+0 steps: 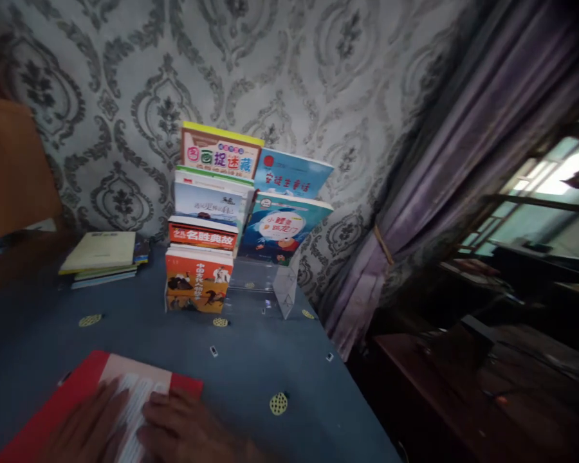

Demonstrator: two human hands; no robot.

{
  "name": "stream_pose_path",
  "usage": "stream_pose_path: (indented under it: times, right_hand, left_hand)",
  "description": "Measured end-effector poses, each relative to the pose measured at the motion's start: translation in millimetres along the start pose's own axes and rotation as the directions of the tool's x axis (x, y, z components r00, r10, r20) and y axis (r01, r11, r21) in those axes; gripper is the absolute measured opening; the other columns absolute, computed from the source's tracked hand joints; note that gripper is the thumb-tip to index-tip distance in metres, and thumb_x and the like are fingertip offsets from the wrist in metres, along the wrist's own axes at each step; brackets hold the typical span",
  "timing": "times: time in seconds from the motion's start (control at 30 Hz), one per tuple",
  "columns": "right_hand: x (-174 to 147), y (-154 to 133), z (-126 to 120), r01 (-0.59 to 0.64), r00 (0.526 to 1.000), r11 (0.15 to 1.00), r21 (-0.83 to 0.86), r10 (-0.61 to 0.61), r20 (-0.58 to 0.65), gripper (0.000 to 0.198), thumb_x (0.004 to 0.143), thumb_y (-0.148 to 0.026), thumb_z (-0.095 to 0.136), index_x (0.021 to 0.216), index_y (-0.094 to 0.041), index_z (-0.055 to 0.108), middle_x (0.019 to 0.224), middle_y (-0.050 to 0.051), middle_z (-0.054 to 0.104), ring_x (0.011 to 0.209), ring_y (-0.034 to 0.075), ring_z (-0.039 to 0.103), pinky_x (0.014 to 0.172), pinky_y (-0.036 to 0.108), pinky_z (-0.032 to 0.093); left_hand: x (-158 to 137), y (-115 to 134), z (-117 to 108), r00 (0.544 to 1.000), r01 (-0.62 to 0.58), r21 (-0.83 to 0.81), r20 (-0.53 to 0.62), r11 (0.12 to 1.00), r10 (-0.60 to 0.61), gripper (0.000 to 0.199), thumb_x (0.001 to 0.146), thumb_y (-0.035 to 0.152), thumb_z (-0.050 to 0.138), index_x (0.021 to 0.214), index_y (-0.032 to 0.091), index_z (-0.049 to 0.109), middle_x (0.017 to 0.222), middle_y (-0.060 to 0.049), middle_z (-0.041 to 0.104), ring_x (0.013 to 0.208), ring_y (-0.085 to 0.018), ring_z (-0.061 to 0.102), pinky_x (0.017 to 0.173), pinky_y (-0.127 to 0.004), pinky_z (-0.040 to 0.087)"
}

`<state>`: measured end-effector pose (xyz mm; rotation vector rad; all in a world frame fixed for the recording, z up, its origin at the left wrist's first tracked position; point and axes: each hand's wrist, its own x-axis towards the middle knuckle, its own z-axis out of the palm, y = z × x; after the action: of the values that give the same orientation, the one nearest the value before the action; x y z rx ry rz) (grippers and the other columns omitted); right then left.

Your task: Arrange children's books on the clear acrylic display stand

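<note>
Both of our hands were lying flat on the red book [77,392] at the near left edge of the table, nothing pinched or clasped. The left hand [89,424] was spread over the white panel on the cover, and the right hand [188,431] rested with its fingers splayed on the book's right part and partly on the blue tablecloth [260,360]. It was all a bit blurry, so we couldn't make out the fingertips.

We figured the book for a thin, fairly light one with a glossy cover, so probably slick under flat palms and a bit floppy if lifted by one corner. The free far edge or the right-hand edge looked like the sensible place to take it, thumb on top and fingers under.

Farther back, a clear stepped display rack [284,289] held rows of picture books, with an orange-covered book [197,283] in the front left slot and a blue fish-cover book [282,231] to its right. A short stack of books [101,257] sat at the far left. Small yellow discs [278,403] were scattered on the cloth, one just right of the hands. A purple curtain [444,193] hung on the right past the table edge. Nothing stood between the hands and the rack.
</note>
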<state>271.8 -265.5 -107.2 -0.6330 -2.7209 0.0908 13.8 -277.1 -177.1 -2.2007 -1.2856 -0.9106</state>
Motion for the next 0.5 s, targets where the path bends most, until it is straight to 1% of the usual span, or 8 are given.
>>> stream_pose_path:
  times: [0.03, 0.1, 0.13, 0.17, 0.23, 0.3, 0.37, 0.5]
  right_hand:
    - [4.0, -7.0, -0.9, 0.010, 0.999, 1.000, -0.003, -0.010, 0.040, 0.037, 0.105, -0.036, 0.046, 0.133, -0.016, 0.059, 0.142, 0.007, 0.062, 0.141, 0.018, 0.047, 0.121, 0.033, 0.033]
    - [12.4, -17.0, -8.9, -0.070, 0.993, 0.997, 0.025, 0.068, 0.095, 0.042, 0.104, -0.032, 0.047, 0.140, -0.011, 0.053, 0.145, 0.013, 0.059, 0.142, 0.020, 0.046, 0.122, 0.037, 0.032]
    - [17.1, -19.2, -14.0, -0.091, 0.987, 0.994, 0.052, 0.083, 0.138, 0.049, 0.103, -0.034, 0.048, 0.144, -0.007, 0.049, 0.149, 0.017, 0.053, 0.145, 0.022, 0.042, 0.123, 0.038, 0.031]
    - [22.5, -19.5, -18.5, -0.111, 0.981, 0.991, 0.078, 0.097, 0.167, 0.051, 0.104, -0.034, 0.047, 0.147, -0.006, 0.045, 0.152, 0.019, 0.049, 0.148, 0.023, 0.038, 0.123, 0.040, 0.030]
    - [35.0, -16.3, -22.7, -0.135, 0.972, 0.984, 0.118, 0.109, 0.210, 0.051, 0.105, -0.029, 0.041, 0.150, -0.005, 0.041, 0.156, 0.018, 0.043, 0.151, 0.024, 0.031, 0.125, 0.043, 0.027]
    - [49.1, -11.2, -19.9, -0.152, 0.963, 0.979, 0.136, 0.115, 0.245, 0.051, 0.104, -0.022, 0.039, 0.152, -0.006, 0.037, 0.158, 0.019, 0.039, 0.152, 0.025, 0.028, 0.125, 0.047, 0.026]
    - [64.6, -6.3, -13.9, -0.154, 0.959, 0.976, 0.156, 0.109, 0.263, 0.052, 0.102, -0.016, 0.038, 0.153, -0.006, 0.036, 0.159, 0.020, 0.038, 0.153, 0.025, 0.027, 0.125, 0.048, 0.026]
    - [99.0, 4.7, -5.3, -0.140, 0.956, 0.964, 0.226, 0.073, 0.283, 0.055, 0.098, -0.010, 0.041, 0.153, -0.012, 0.038, 0.161, 0.015, 0.037, 0.153, 0.021, 0.026, 0.126, 0.045, 0.022]
  left_hand:
    - [1.6, 3.4, -4.0, 1.000, -0.002, 0.013, 0.017, 1.000, 0.002, 0.045, 0.093, 0.039, 0.045, 0.135, 0.029, 0.058, 0.119, -0.009, 0.076, 0.105, -0.029, 0.073, 0.090, -0.044, 0.056]
    - [7.9, 12.9, -16.1, 0.995, 0.065, 0.048, 0.070, 0.997, -0.068, 0.041, 0.096, 0.039, 0.041, 0.129, 0.025, 0.062, 0.126, -0.010, 0.072, 0.113, -0.029, 0.069, 0.092, -0.043, 0.055]
    - [12.5, 18.0, -23.1, 0.989, 0.100, 0.057, 0.108, 0.993, -0.106, 0.040, 0.097, 0.038, 0.039, 0.126, 0.023, 0.063, 0.127, -0.012, 0.071, 0.117, -0.029, 0.067, 0.095, -0.045, 0.053]
    - [17.6, 22.8, -30.0, 0.976, 0.134, 0.055, 0.163, 0.989, -0.141, 0.041, 0.099, 0.037, 0.037, 0.126, 0.021, 0.063, 0.132, -0.013, 0.069, 0.122, -0.029, 0.064, 0.100, -0.046, 0.051]
    - [28.2, 30.8, -42.2, 0.960, 0.171, 0.053, 0.217, 0.984, -0.178, 0.042, 0.101, 0.035, 0.034, 0.129, 0.018, 0.060, 0.135, -0.015, 0.066, 0.127, -0.028, 0.060, 0.104, -0.048, 0.049]
    - [36.7, 36.6, -51.8, 0.945, 0.203, 0.053, 0.250, 0.978, -0.209, 0.038, 0.101, 0.032, 0.035, 0.125, 0.015, 0.059, 0.132, -0.016, 0.066, 0.125, -0.028, 0.060, 0.105, -0.048, 0.048]
    - [42.1, 40.7, -59.0, 0.934, 0.233, 0.062, 0.264, 0.970, -0.241, 0.032, 0.101, 0.028, 0.036, 0.117, 0.014, 0.059, 0.125, -0.017, 0.067, 0.119, -0.029, 0.062, 0.101, -0.047, 0.050]
    - [46.5, 44.7, -66.1, 0.922, 0.257, 0.089, 0.277, 0.962, -0.272, 0.021, 0.100, 0.022, 0.038, 0.108, 0.017, 0.057, 0.113, -0.013, 0.066, 0.107, -0.027, 0.063, 0.092, -0.045, 0.054]
